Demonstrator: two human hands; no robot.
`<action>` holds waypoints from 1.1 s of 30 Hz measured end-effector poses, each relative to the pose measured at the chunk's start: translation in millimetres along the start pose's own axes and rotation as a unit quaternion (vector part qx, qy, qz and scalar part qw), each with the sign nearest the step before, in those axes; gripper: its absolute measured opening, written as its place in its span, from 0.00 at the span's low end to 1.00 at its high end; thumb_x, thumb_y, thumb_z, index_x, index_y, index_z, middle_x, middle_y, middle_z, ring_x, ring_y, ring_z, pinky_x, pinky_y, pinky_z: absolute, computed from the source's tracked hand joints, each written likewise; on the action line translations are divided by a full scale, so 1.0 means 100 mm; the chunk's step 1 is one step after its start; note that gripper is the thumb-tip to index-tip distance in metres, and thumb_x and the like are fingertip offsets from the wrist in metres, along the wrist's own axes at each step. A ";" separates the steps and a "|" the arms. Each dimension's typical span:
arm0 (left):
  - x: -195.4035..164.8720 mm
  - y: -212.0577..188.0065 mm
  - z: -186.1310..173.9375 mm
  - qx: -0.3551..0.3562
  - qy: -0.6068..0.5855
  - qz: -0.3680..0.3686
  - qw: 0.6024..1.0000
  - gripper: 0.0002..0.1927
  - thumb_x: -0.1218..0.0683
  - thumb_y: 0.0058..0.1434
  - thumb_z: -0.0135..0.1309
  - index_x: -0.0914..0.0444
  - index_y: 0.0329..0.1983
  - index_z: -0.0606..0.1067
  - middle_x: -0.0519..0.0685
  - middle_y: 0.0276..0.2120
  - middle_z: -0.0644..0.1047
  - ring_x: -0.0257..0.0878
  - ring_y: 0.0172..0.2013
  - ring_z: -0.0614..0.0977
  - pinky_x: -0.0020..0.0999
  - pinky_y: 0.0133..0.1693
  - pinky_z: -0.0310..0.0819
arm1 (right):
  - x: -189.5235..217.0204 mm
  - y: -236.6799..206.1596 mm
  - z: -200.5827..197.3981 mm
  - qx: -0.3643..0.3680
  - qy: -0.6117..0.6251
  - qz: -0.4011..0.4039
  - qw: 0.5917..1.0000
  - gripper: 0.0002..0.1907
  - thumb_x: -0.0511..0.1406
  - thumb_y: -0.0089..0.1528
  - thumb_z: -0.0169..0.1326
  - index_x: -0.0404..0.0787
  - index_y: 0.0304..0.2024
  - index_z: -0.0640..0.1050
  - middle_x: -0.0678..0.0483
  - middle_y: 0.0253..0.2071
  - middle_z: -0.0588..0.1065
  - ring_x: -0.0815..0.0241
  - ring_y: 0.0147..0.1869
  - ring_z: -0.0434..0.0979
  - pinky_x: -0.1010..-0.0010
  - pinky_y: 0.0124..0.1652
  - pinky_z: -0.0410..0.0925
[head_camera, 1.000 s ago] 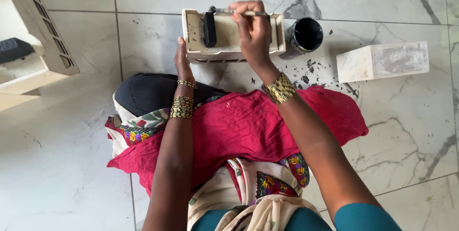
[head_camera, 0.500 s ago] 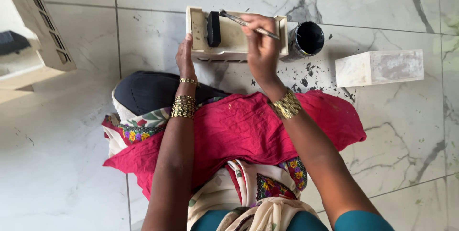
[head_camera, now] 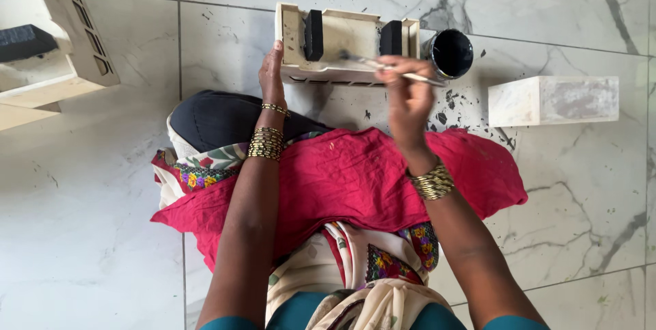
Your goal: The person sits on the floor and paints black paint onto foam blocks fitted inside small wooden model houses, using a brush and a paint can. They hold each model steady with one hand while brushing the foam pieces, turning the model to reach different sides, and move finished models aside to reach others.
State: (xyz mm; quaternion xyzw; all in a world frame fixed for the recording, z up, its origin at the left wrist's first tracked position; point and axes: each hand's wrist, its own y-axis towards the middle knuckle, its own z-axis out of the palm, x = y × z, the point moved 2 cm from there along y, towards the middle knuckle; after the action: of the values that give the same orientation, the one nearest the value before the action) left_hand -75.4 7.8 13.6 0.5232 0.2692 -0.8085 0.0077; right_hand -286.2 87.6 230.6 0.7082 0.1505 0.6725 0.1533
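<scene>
Since half a second ago, right hand [head_camera: 408,101] has drawn back from the wooden box [head_camera: 345,44]; its fingers pinch a thin brush [head_camera: 393,69], tip over the box's near edge. Left hand [head_camera: 272,76] steadies the box's left end, fingers curled on it. Two dividers are black; the remaining wood bare. Beyond: paint cup [head_camera: 451,52], white block [head_camera: 552,100].

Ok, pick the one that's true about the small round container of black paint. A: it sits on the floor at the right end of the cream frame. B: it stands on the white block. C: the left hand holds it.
A: the paint container rests on the floor against the right end of the cream frame, away from the left hand and the white block.
</scene>
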 end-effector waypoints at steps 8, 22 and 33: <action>-0.14 -0.11 -0.02 -0.016 0.000 -0.049 0.999 0.41 0.30 0.63 0.57 0.73 0.55 0.79 0.50 0.41 0.68 0.46 0.44 0.62 0.43 0.49 0.52 | 0.34 -0.08 -0.46 -0.090 0.016 0.001 0.996 0.08 0.27 0.74 0.51 0.35 0.51 0.65 0.41 0.54 0.74 0.53 0.58 0.80 0.62 0.57 0.80; -1.74 -1.01 1.32 -0.002 0.251 0.286 0.925 0.36 0.31 0.51 0.68 0.66 0.45 0.82 0.47 0.33 0.85 0.34 0.35 0.85 0.32 0.41 0.78 | 1.04 0.11 -1.19 -0.184 0.031 -0.072 0.980 0.09 0.26 0.74 0.51 0.36 0.52 0.65 0.39 0.57 0.74 0.51 0.59 0.80 0.63 0.54 0.80; -1.79 -0.66 1.80 0.054 0.495 0.315 0.808 0.35 0.25 0.53 0.63 0.61 0.40 0.81 0.48 0.26 0.81 0.38 0.25 0.82 0.36 0.28 0.74 | 0.94 0.10 -1.67 -0.231 0.051 -0.047 0.970 0.09 0.26 0.73 0.51 0.36 0.50 0.65 0.39 0.55 0.75 0.48 0.58 0.82 0.61 0.54 0.81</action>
State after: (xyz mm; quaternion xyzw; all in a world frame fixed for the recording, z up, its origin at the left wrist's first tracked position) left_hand -165.4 -63.6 249.5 0.9080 0.0126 -0.4066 0.0998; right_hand -447.7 120.2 328.1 0.6104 0.0315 0.7164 0.3365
